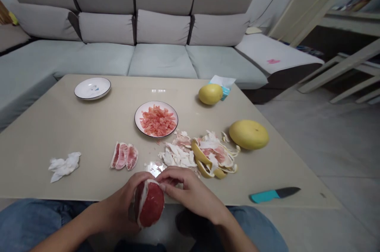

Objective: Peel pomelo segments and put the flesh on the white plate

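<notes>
One table (74, 133) carries everything. Two fruits are whole: the large pomelo (248, 134) right of the peel heap (208, 155) and the small pomelo (210, 94) further back. At centre, the plate (137, 116) holds a mound of bare red flesh. Three segments (124, 156), some membrane still on, lie left of the heap.

Judgement: one fruit is roughly half worked, with the segments and the piece in your hands left to strip.

That pomelo chunk (151, 204) sits at the near table edge, above your lap. Your left hand (118, 204) cups it from behind, fingers curled round it. Your right hand (192, 192) meets its top, fingertips (166, 186) pinched on the white membrane.
</notes>
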Motion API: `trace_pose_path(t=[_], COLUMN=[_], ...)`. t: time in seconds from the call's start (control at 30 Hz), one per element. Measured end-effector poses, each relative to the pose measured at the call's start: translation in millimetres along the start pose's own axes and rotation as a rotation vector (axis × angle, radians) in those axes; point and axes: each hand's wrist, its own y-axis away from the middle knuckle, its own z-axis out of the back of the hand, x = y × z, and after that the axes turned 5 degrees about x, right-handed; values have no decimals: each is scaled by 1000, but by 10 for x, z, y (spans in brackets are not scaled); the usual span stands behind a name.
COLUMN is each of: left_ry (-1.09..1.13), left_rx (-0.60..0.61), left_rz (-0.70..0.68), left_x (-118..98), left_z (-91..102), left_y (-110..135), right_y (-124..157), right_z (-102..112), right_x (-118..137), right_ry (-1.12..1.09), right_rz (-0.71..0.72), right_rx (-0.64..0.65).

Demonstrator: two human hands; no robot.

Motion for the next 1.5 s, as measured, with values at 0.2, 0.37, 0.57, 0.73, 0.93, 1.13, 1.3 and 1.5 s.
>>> trace_pose_path(t=[0.2,0.37,0.57,0.73,0.93,1.13,1.3,1.5], left_ry=[58,93,339,426,444,737,920,1240], left_rx=[72,110,70,85,57,187,144,-25], left_rz=[89,131,230,167,145,296,152,393], left_x=[-60,-44,-16,57,52,10,17,-66], left_z=[33,65,79,70,57,89,119,61], left_y=[13,26,25,32,47,-8,-55,-136], right_y=[-15,-3,-20,-16,-47,-107,-107,-105], right_z=[-26,-12,4,-25,-75,-112,-125,-153], right_x=[-92,-120,-146,-140,-162,-185,-165,-185], right_ry=[-77,-138,-175,-175,-228,-424,-441,-255], right_rz=[-93,-122,-128,-165,-189,-255,-254,-148], right_rx=[5,1,-14,-43,-75,-68,-64,-114])
